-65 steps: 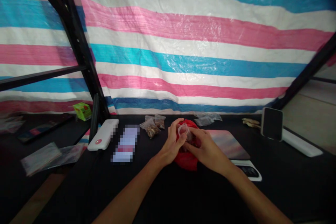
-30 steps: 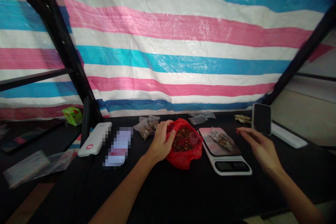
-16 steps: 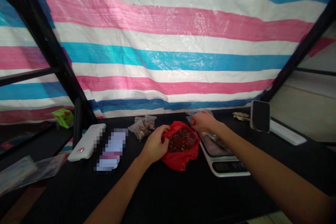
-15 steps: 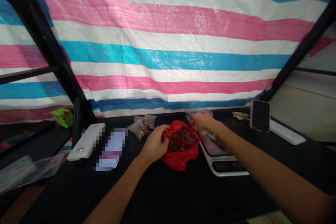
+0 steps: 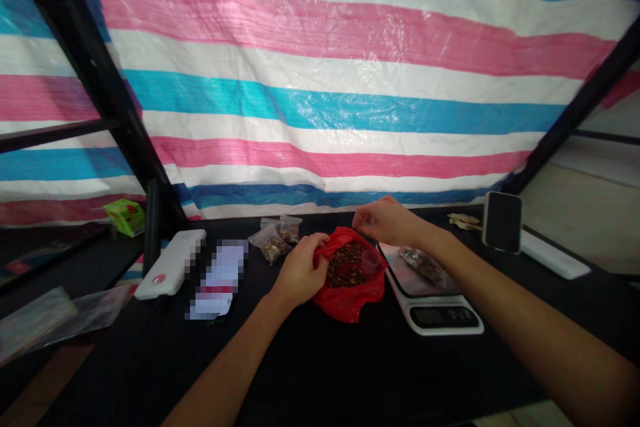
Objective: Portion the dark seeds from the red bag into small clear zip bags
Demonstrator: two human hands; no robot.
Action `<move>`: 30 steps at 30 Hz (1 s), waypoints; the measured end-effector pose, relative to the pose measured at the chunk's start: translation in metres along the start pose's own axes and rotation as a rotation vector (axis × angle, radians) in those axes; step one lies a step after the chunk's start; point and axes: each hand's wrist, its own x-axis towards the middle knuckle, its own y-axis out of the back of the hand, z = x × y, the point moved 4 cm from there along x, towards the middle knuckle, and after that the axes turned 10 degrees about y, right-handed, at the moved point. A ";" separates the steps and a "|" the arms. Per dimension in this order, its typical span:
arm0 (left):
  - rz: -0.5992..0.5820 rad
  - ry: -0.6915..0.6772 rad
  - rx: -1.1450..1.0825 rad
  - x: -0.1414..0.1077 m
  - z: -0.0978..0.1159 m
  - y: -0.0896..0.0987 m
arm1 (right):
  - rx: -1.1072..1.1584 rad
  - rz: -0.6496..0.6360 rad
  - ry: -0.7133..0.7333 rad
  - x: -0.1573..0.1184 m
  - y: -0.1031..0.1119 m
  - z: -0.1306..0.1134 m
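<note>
A red plastic bag (image 5: pixel 345 303) stands open in the middle of the black table, with brown grain-like pieces (image 5: pixel 346 265) and a small clear cup (image 5: pixel 371 261) inside. My left hand (image 5: pixel 301 269) pinches the bag's left rim. Above the bag's back right edge is my right hand (image 5: pixel 383 220), its fingers curled together; what they hold, if anything, is too small to make out. Under my right forearm lies a white kitchen scale (image 5: pixel 417 320) bearing a filled clear packet (image 5: pixel 423 267). Several small filled zip bags (image 5: pixel 273 245) lie left of the red bag.
On the left are a phone with a blurred screen (image 5: pixel 220 280), a white power bank (image 5: pixel 170 263), a green box (image 5: pixel 125 217) and clear plastic bags (image 5: pixel 85 320). At right stand a dark-screened device (image 5: pixel 502 222) and a long white object (image 5: pixel 555 255). Striped sheeting hangs behind.
My right hand has lifted slightly away from the clear plastic at the table's back, uncovering more of the scale and its packet. My left hand stays on the red bag; the view has shifted slightly.
</note>
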 end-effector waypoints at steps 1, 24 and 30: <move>0.002 0.002 0.000 0.000 0.000 0.000 | 0.081 -0.009 0.066 -0.004 0.006 -0.005; 0.006 0.124 -0.274 0.005 -0.012 0.000 | 0.653 0.524 -0.080 -0.126 -0.030 0.027; 0.075 0.176 -0.360 0.009 -0.019 0.001 | 0.310 0.244 0.169 -0.070 -0.032 -0.033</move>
